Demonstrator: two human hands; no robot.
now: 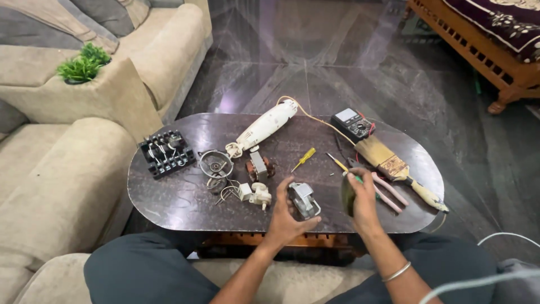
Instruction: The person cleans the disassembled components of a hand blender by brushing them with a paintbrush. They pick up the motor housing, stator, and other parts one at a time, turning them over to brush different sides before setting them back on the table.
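Observation:
My left hand [286,217] grips a small grey metal motor part [304,200] at the near edge of the dark oval table [169,194]. My right hand [363,197] holds a round dark part [347,196] on edge, close to a green-handled tool [356,178]. Just left of the left hand lie a white plastic piece with wires [256,194], a copper-wound motor core [259,167] and a round metal housing [216,164]. A white hand-blender body [264,126] lies further back.
On the table are a black terminal block [166,152], a yellow screwdriver [304,159], pink-handled pliers [388,191], a wide paintbrush [394,167] and a multimeter [351,123]. A beige sofa [62,186] stands left with a small green plant [83,63]; a wooden couch [478,50] is far right.

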